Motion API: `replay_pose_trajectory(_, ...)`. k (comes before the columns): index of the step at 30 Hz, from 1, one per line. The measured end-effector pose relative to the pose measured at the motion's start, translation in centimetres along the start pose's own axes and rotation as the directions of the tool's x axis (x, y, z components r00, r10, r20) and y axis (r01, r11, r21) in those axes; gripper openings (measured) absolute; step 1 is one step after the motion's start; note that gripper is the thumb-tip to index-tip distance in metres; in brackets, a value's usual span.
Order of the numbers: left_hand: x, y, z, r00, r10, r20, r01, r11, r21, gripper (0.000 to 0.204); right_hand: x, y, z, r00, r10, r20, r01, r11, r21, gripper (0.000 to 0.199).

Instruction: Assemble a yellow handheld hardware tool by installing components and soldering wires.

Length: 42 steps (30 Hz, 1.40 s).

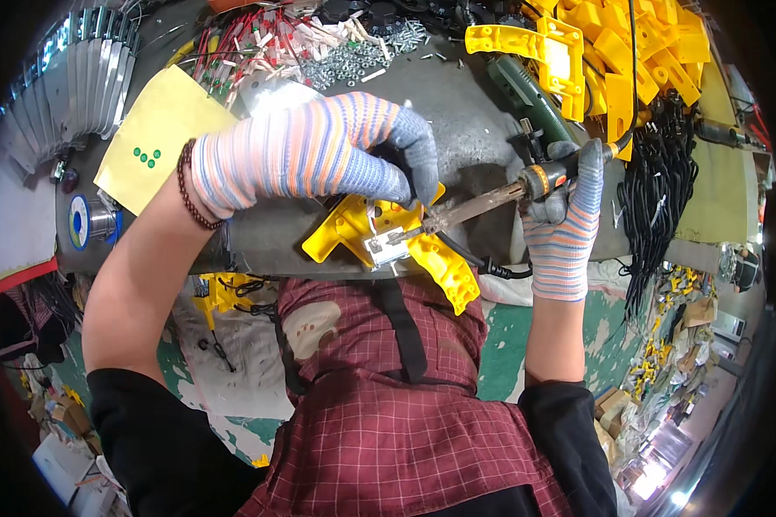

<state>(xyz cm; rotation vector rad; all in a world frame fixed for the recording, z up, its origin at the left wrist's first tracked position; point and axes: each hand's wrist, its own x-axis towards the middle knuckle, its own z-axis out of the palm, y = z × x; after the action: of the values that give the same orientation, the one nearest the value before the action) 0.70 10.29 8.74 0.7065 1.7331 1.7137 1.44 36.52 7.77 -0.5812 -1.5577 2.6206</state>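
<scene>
My right hand (566, 231), in a striped glove with grey fingertips, is closed around the handle of a soldering iron (478, 204). The iron slants down to the left, its tip at a small silver-white switch-like part (385, 248). That part sits on an open yellow plastic gun-shaped housing (447, 269) at the bench's near edge. My left hand (297, 153), gloved alike, reaches over the housing with thumb and fingers pinched just above the part. Whatever the pinch holds is too small or hidden to make out. A black cord (504, 272) runs out from the housing to the right.
Yellow housings (616, 52) are heaped at the far right, above bundled black cords (660, 194). A dark green tool (526, 95) lies near them. Far left are wires (250, 43), nuts (341, 65), yellow paper (159, 129), a solder spool (90, 221) and stacked metal plates (86, 82).
</scene>
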Motion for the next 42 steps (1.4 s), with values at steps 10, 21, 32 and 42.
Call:
replay_pose_trajectory(10, 1.7, 1.2, -1.1, 0.973, -0.147, 0.177, 0.119, 0.980, 0.160, 0.016, 0.0, -0.2, -0.6, 0.998, -0.048, 0.030, 0.048, 0.999, -0.002, 0.032)
replay_pose_trajectory(21, 1.2, 2.0, -0.7, 0.990, -0.086, 0.108, 0.033, 0.907, 0.420, 0.016, -0.1, -0.3, -1.3, 0.988, -0.024, 0.152, 0.028, 0.999, -0.027, 0.029)
replay_pose_trajectory(32, 2.0, 2.3, -1.4, 0.939, -0.208, 0.273, 0.104, 0.931, 0.350, 0.013, 0.0, -0.2, -0.9, 0.998, -0.029, 0.048, 0.030, 1.000, -0.007, 0.023)
replay_pose_trajectory(42, 2.1, 2.5, -2.1, 0.915, -0.332, 0.230, 0.287, 0.935, 0.209, 0.013, 0.8, -0.1, -3.0, 0.997, -0.071, 0.032, 0.073, 0.994, -0.084, 0.023)
